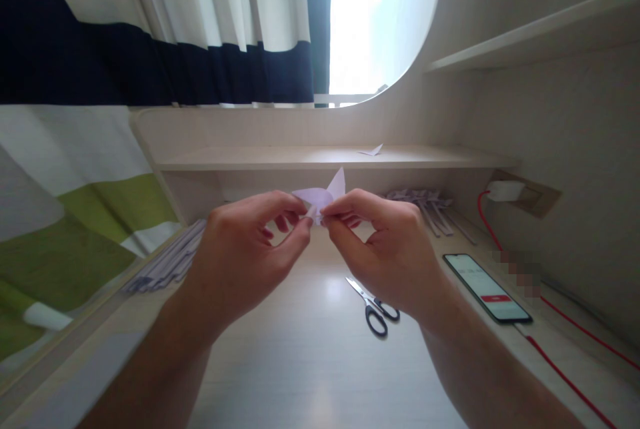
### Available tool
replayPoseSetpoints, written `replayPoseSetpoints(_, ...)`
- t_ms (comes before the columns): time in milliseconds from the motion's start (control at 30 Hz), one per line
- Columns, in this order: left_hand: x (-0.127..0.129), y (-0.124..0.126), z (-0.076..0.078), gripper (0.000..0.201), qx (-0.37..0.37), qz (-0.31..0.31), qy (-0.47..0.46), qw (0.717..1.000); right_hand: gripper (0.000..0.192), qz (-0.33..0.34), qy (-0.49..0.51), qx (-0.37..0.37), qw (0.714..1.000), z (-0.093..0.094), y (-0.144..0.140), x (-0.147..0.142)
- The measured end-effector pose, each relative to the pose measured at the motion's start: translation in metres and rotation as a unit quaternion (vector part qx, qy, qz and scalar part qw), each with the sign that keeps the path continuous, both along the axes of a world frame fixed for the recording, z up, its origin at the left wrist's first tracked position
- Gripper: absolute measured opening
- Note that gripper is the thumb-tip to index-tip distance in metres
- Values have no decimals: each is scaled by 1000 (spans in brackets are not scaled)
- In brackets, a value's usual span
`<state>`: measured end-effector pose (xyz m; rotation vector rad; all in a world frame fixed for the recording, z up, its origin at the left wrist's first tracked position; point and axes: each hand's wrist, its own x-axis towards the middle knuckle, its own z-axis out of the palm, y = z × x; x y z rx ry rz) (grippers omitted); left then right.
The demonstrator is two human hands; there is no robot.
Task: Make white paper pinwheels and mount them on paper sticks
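Observation:
Both my hands are raised above a pale wooden desk and meet at a small folded piece of pale lilac paper. My left hand pinches its lower left edge between thumb and forefinger. My right hand pinches the lower right edge the same way. A pointed flap of the paper sticks up above my fingertips; its lower part is hidden behind them.
Black-handled scissors lie on the desk below my right hand. A phone with a lit screen lies at right, on a red cable to a wall charger. Paper strips lie on both sides. A folded paper rests on the shelf.

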<state>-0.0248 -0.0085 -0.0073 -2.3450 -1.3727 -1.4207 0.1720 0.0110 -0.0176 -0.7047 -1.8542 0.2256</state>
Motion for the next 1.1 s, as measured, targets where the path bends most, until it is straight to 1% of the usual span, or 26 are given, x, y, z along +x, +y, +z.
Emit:
replayPoseSetpoints(233,0,2,0,8,-9,-5,-17,1000,12,-18,-7,27,999,0,0,-1)
replayPoseSetpoints(333,-1,2,2,9,-24,-18,-50,998,13,3,12,16,1000,1,-1,-1)
replayPoseSetpoints(433,-4,1,5,14,-36,-26,-72,996,17,36,39,0,999,2,-2,-1)
replayPoseSetpoints(533,-7,-1,7,23,-41,-17,-83,996,19,51,60,0,997,3,-4,0)
replayPoseSetpoints(600,-10,0,8,34,-52,-18,-90,994,19,54,64,4,996,4,-4,0)
replayPoseSetpoints(700,-13,3,9,54,-86,-48,-104,990,18,66,63,7,996,5,-6,0)
replayPoseSetpoints(767,-16,6,9,60,-115,-82,-111,984,17,81,61,5,995,6,-6,1)
replayPoseSetpoints(833,-18,9,9,58,-136,-114,-116,977,16,95,61,0,994,6,-7,1)
replayPoseSetpoints(900,-20,12,8,51,-150,-137,-122,972,16,102,61,-3,993,6,-6,1)
replayPoseSetpoints(1000,-20,15,7,38,-166,-156,-142,963,16,99,63,-3,993,6,-6,1)
replayPoseSetpoints(1100,-18,15,7,37,-177,-175,-169,954,14,90,65,-4,994,5,-5,0)
